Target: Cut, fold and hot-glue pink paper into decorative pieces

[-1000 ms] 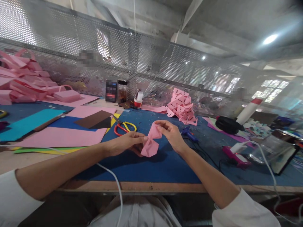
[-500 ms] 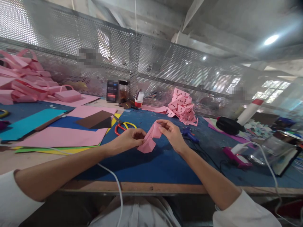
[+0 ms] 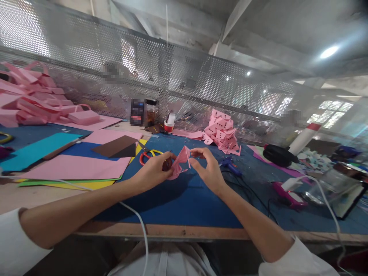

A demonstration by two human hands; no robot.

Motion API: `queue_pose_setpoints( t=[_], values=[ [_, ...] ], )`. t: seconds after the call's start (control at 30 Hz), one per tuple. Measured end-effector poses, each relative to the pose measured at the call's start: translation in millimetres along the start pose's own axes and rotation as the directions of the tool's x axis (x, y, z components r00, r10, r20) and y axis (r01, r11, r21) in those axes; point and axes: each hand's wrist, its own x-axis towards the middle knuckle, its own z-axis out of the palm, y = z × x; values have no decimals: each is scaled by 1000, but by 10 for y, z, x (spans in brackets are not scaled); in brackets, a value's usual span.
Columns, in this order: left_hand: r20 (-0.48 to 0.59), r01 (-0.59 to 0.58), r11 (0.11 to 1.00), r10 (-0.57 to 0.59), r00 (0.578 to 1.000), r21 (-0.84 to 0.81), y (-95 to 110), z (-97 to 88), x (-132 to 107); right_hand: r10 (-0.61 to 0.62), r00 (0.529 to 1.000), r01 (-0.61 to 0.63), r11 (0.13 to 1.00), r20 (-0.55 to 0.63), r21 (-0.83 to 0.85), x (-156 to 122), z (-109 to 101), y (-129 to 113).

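A folded pink paper piece (image 3: 181,160) is pinched along its left side by my left hand (image 3: 155,169), above the blue work mat. It is turned partly edge-on, with a notch in its lower edge. My right hand (image 3: 209,170) is just to the right, thumb and fingers apart around the paper's right edge; whether a fingertip touches it I cannot tell. Scissors (image 3: 146,155) with red and yellow handles lie behind my left hand. A blue glue gun (image 3: 231,165) rests on the mat beyond my right hand.
Pink, brown and coloured sheets (image 3: 77,166) cover the left side. Behind stand a pile of dotted pink pieces (image 3: 220,130), a red-and-white cup (image 3: 169,125) and a perforated metal screen (image 3: 184,69). To the right are a magenta power strip (image 3: 290,195) and a clear jar (image 3: 324,184). A white cable (image 3: 140,222) crosses the front edge.
The pink piece has turned from showing its broad face to nearly edge-on. My right hand's fingers have spread from their pinch on its upper right corner, while my left hand keeps hold.
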Motion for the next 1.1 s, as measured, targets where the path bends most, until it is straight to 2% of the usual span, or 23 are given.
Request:
queue_pose_setpoints(
  t=[0.13,0.27,0.4,0.53,0.6,0.87,1.1],
  values=[
    [-44,-23,999,24,999,26,33,16,-27,-28,999,32,995,41,-99,-37,63,23],
    [-63,-50,995,56,996,89,65,11,-46,-55,998,59,987,33,-146,-37,59,44],
    [-69,-101,976,116,991,191,34,9,-53,-161,987,158,960,5,-232,-43,23,-22],
    [-13,-254,923,269,963,290,-37,40,-73,-230,973,226,908,31,-354,-77,38,-120],
    [14,-293,898,306,952,327,-48,62,-90,-234,971,232,883,46,-409,-87,56,-150],
    [109,-345,777,341,934,527,80,134,-146,-202,979,193,866,29,-462,-50,90,-147],
    [160,-382,728,358,920,570,129,174,-179,-193,980,194,875,49,-443,-32,129,-114]
  ],
)
